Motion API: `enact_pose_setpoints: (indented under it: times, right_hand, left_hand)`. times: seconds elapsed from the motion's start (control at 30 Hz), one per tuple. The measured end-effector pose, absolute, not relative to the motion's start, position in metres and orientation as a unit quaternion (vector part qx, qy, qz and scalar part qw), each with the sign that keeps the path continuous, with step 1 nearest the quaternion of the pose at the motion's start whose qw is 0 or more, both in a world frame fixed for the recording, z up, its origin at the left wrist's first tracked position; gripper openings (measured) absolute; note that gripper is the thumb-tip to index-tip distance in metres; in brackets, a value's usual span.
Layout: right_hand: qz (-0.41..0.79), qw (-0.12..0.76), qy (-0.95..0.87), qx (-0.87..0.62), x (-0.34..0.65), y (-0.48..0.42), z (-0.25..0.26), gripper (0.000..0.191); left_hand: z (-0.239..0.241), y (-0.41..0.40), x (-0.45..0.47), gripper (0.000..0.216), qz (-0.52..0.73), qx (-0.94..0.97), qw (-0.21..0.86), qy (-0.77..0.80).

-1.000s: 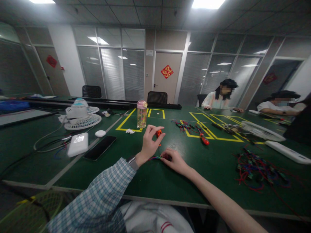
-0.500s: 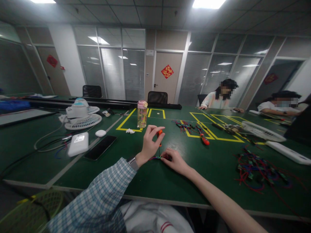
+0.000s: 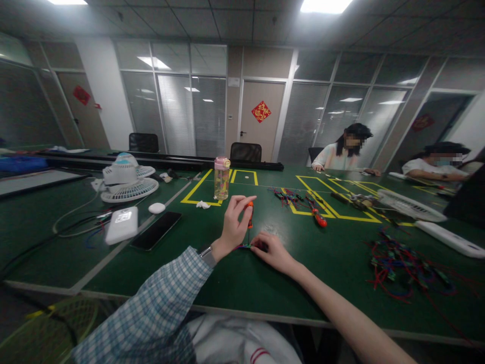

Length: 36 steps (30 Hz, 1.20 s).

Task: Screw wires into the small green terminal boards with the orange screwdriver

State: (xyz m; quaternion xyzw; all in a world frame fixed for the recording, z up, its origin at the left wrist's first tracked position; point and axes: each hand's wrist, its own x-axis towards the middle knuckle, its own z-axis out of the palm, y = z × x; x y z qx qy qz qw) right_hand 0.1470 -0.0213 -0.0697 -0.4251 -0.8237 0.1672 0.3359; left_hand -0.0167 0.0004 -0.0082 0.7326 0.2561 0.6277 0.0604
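Fingers of my left hand [image 3: 234,222] are closed around the orange handle of a screwdriver [image 3: 250,218], which stands upright. Its thin shaft points down at a small green circuit board [image 3: 246,246] lying on the table; whether the tip touches it is too small to tell. Coloured wires run from the board's left end, partly behind my left wrist. My right hand [image 3: 273,250] rests on the table, its thumb and fingertips pinching the board's right end.
Wired circuit boards lie in a pile [image 3: 409,263] at right and another [image 3: 288,196] farther back, near a red screwdriver [image 3: 319,217]. A bottle [image 3: 222,179] stands ahead. A phone [image 3: 157,231], power bank [image 3: 122,225] and fan [image 3: 129,189] lie left. Two people sit at far right.
My left thumb and fingers have shifted slightly around the screwdriver handle, and more of the handle shows. My right hand and the board stay in place.
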Motion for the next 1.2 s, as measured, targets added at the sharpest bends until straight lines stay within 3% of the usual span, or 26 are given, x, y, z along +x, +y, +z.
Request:
enact_pose_setpoints:
  times: [0.13,0.27,0.4,0.53,0.63,1.2]
  right_hand:
    - [0.168,0.333,-0.824,-0.426,0.147,-0.023,-0.068,0.006]
    - [0.171,0.335,-0.822,-0.428,0.146,-0.023,-0.067,0.006]
    - [0.169,0.337,-0.822,-0.427,0.147,-0.022,-0.070,0.005]
    - [0.162,0.341,-0.825,-0.421,0.148,-0.020,-0.072,0.006]
    - [0.161,0.343,-0.824,-0.421,0.148,-0.020,-0.072,0.005]
    - [0.169,0.340,-0.822,-0.425,0.146,-0.022,-0.069,0.006]
  left_hand:
    - [-0.010,0.002,-0.017,0.032,0.614,0.746,0.094,0.240]
    - [-0.011,0.003,-0.016,0.028,0.611,0.747,0.051,0.256]
    - [-0.003,0.009,-0.022,0.025,0.566,0.777,-0.067,0.267]
    - [0.013,0.016,-0.032,0.029,0.412,0.844,-0.280,0.196]
    - [0.019,0.018,-0.034,0.028,0.378,0.844,-0.337,0.176]
    - [0.015,0.010,-0.031,0.036,0.394,0.837,-0.334,0.181]
